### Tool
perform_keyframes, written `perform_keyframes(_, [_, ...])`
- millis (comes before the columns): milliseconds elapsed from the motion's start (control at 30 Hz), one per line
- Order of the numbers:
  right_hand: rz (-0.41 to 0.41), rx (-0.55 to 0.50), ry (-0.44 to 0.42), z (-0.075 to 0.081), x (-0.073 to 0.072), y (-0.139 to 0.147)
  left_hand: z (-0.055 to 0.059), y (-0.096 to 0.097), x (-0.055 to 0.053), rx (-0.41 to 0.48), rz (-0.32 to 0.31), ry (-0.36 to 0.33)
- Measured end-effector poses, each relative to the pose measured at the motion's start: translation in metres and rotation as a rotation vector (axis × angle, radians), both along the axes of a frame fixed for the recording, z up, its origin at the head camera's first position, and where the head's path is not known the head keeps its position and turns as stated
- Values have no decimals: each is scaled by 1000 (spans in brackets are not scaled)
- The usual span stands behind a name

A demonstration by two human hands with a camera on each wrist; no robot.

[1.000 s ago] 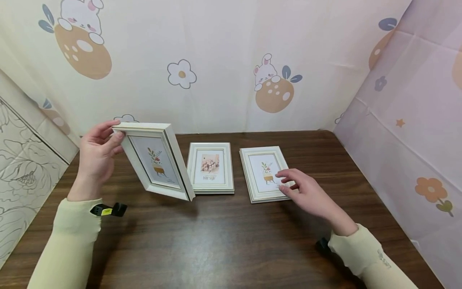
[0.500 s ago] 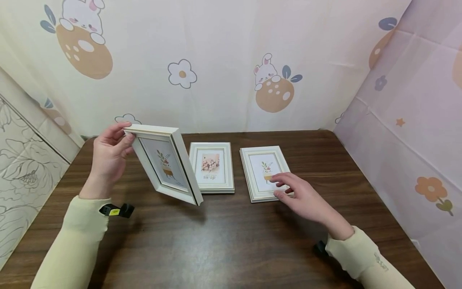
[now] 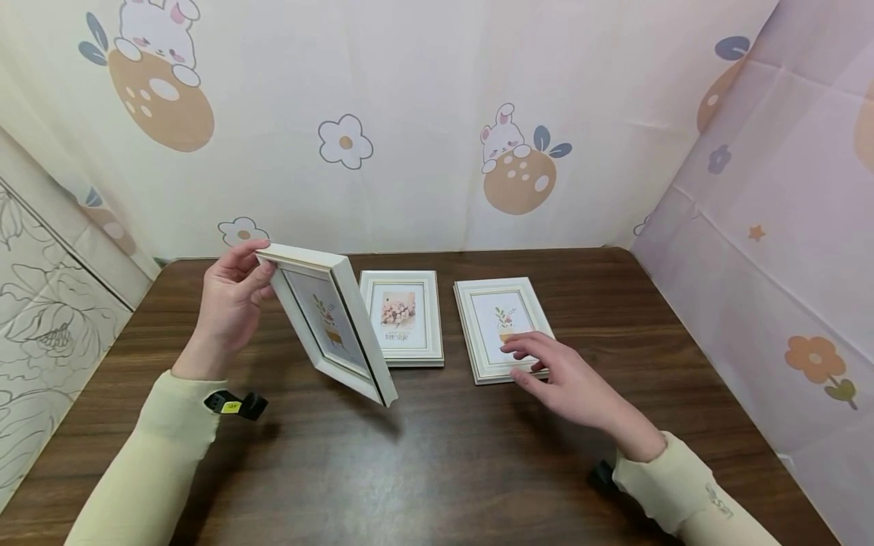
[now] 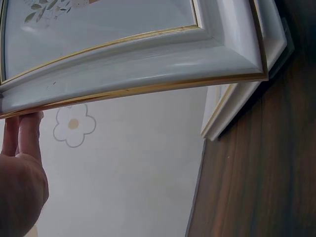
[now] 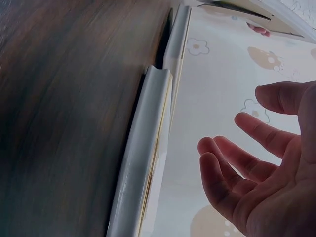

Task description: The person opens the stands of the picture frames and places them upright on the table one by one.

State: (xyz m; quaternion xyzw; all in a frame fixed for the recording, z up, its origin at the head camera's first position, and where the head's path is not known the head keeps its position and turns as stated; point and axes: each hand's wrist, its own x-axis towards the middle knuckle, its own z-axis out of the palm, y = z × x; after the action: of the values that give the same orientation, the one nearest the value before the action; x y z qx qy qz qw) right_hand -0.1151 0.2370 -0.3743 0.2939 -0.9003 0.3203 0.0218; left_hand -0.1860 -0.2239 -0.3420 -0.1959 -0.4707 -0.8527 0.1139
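Observation:
My left hand (image 3: 232,299) pinches the upper left corner of a white picture frame (image 3: 331,322), which tilts above the table with its plant picture turned to the right. In the left wrist view the held picture frame (image 4: 148,64) shows its gold inner trim. A second picture frame (image 3: 430,334), with a flower photo, lies flat behind it and is partly covered. To the right lies a third picture frame (image 3: 471,334) with a plant picture. Above its lower right part hovers my right hand (image 3: 570,379), fingers loosely bent and holding nothing; the right wrist view shows this hand (image 5: 266,173) apart from the frame.
The dark wooden table (image 3: 437,470) extends under everything. A pale patterned cloth (image 3: 423,182) hangs along its back edge. Another cloth (image 3: 771,280) stands at the right side, and a line-drawn flower panel (image 3: 48,334) at the left.
My left hand has carried its picture frame rightward and slightly toward me, turning it more edge-on. My right hand has drifted slightly left and down. The two flat frames have stayed put.

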Motion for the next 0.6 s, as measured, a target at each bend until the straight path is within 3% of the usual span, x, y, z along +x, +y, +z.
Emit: perform_keyframes(600, [58, 11, -16, -6, 12, -18, -9, 18, -2, 30, -126, 55])
